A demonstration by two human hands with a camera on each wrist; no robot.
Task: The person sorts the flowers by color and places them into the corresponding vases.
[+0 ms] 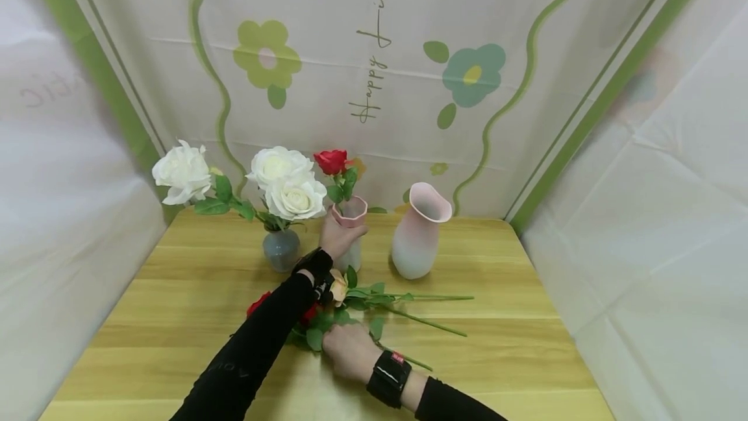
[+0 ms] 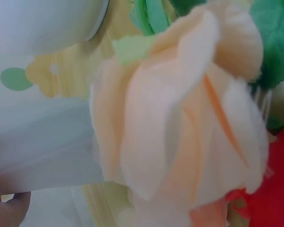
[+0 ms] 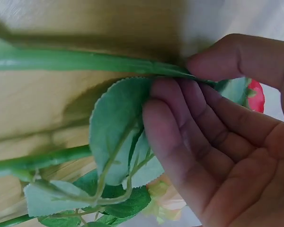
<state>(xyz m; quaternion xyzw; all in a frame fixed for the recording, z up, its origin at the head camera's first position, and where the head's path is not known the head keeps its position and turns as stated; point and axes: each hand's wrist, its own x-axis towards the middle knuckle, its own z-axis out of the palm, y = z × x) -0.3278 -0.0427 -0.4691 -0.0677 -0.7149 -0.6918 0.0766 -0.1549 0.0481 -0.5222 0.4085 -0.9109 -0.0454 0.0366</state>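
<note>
My left hand (image 1: 340,236) grips a slim pink-and-white vase (image 1: 350,212) around its upper part. One red rose (image 1: 332,162) stands in that vase. In the left wrist view only a bit of the hand (image 2: 10,210) shows at the lower left corner, and a peach rose (image 2: 161,118) fills the middle. My right hand (image 1: 352,351) is low over the table at the lying flowers. Its thumb and fingers pinch a green rose stem (image 3: 94,61) in the right wrist view, beside a leaf (image 3: 116,127). Red blooms (image 1: 258,304) are partly hidden behind the left forearm.
A small blue-grey vase (image 1: 282,252) with several white roses (image 1: 295,197) stands left of the gripped vase. To its right is a wider pink-and-white vase (image 1: 416,239). Loose stems (image 1: 432,324) lie across the wooden table (image 1: 497,369). A printed cloth (image 1: 327,31) hangs behind.
</note>
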